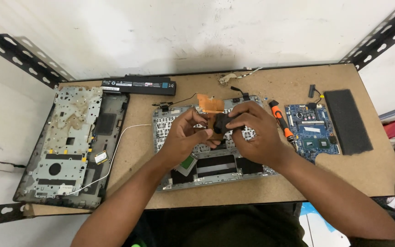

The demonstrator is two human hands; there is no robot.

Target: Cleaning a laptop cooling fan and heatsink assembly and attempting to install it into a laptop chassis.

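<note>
Both hands, left hand (186,135) and right hand (257,132), pinched their fingers on what looked like a small black fan (221,122), lifted above the opened laptop base (216,171) for closer handling.

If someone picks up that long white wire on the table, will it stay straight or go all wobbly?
The white wire would probably flop: it is thin and already lies in a loose curve across the table. It looks very light. One end seems to run onto the grey laptop base, so it might tug there instead of lifting free.
</note>
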